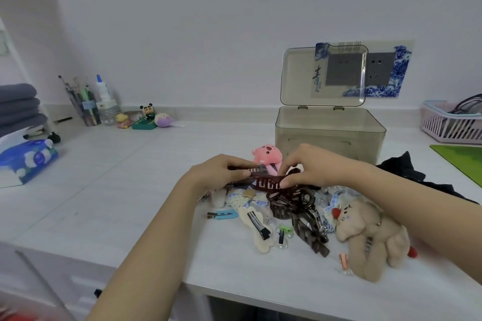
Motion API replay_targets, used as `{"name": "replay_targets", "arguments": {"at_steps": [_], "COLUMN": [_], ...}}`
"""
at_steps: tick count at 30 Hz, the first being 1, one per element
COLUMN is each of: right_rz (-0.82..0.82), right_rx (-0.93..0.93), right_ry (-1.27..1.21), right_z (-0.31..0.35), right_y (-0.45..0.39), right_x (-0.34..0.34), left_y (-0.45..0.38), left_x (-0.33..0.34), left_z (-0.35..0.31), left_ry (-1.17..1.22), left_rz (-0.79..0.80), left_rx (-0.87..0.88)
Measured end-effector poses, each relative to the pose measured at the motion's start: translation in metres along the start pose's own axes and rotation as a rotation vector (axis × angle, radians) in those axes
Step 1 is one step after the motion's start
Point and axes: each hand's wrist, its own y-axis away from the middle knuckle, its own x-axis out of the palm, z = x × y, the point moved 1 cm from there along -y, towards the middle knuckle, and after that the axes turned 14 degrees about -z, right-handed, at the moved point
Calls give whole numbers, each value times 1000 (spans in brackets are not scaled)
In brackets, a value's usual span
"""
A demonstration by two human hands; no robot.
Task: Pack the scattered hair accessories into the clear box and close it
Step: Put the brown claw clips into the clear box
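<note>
The clear box [330, 135] stands at the back of the white desk with its lid [322, 77] raised upright. In front of it lies a pile of hair accessories. My left hand [221, 171] and my right hand [314, 167] both grip a dark brown claw clip [268, 182] just above the pile. Behind the hands sits a pink plush clip [267, 155]. On the desk lie more brown claw clips [309, 229], a beige plush bear [370, 234], a cream clip [257, 227], a blue snap clip [224, 214] and small green [284, 230] and orange [343, 260] clips.
A dark cloth [407, 167] lies right of the box, with a green mat [461, 159] and a pink basket [451, 122] beyond. At left are a tissue pack [28, 159], folded towels [19, 104], a pen cup [83, 104] and small figurines [146, 117]. The desk's front edge runs below the pile.
</note>
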Motion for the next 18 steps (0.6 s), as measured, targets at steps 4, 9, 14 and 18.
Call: {"name": "replay_targets", "arguments": {"at_steps": [4,9,14,18], "right_rz": [-79,-150,-232,-260], "right_rx": [80,185,431,589], "right_ry": [-107,-263,-665,-969], "right_z": [-8,-15,-23,-25], "right_y": [-1,-1,0,0], "right_x": [-3,-8,-22,-39], "left_y": [-1,-1,-2,-13], "left_x": [2,2,-2,0], "left_z": [1,-7,-29,-57], "left_ry": [78,156,268,393], "left_rz": [-91,-222,-324,-336], "left_rx": [-8,5,21,-118]}}
